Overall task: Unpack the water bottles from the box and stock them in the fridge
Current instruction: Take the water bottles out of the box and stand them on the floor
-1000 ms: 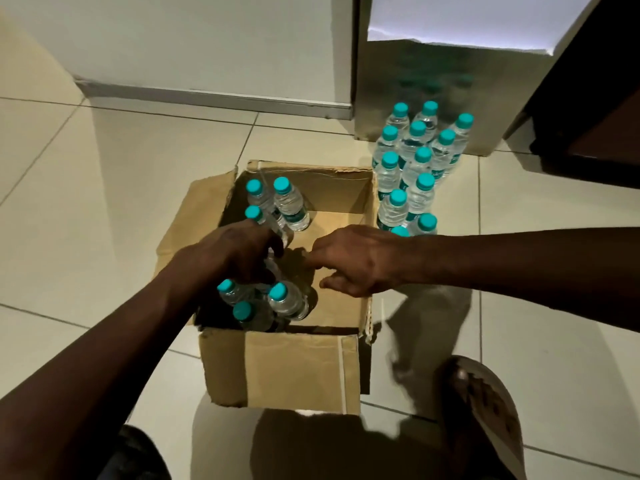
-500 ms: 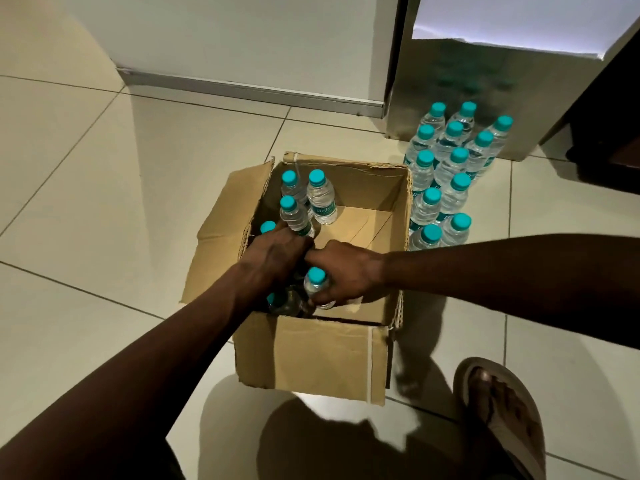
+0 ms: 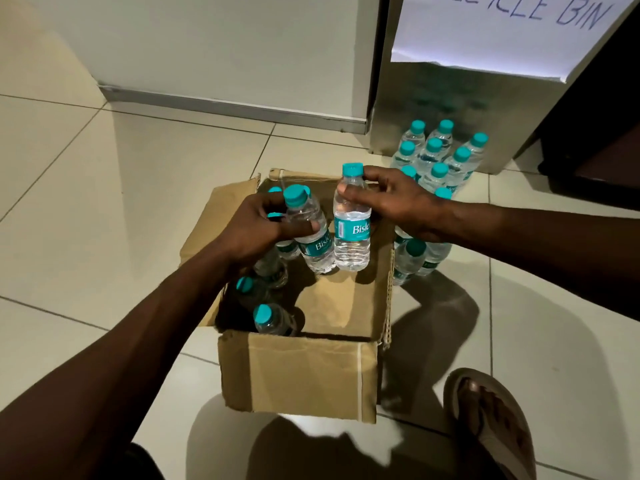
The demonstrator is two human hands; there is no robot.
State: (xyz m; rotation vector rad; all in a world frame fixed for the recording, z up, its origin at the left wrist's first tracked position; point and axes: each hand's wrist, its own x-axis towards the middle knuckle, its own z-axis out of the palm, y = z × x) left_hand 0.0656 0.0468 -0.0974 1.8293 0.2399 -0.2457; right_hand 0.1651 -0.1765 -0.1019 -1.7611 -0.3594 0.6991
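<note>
Two Bisleri water bottles lifted at once, one per hand, above the open cardboard box (image 3: 304, 375), presumably to halve the trips. Left hand (image 3: 256, 226) wrapped around the shoulder of the tilted bottle (image 3: 311, 233); right hand (image 3: 398, 206) pinching the upright bottle (image 3: 351, 230) just under its cap. Inside the box, about five bottles (image 3: 273, 320), partly hidden. Beside it on the floor (image 3: 104, 209), roughly eleven bottles (image 3: 436, 157) clustered against the recycle bin (image 3: 433, 98), apparently staged. No fridge in view.

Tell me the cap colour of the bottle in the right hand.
Teal, clearest in the head view: the cap of the bottle in the right hand.
</note>
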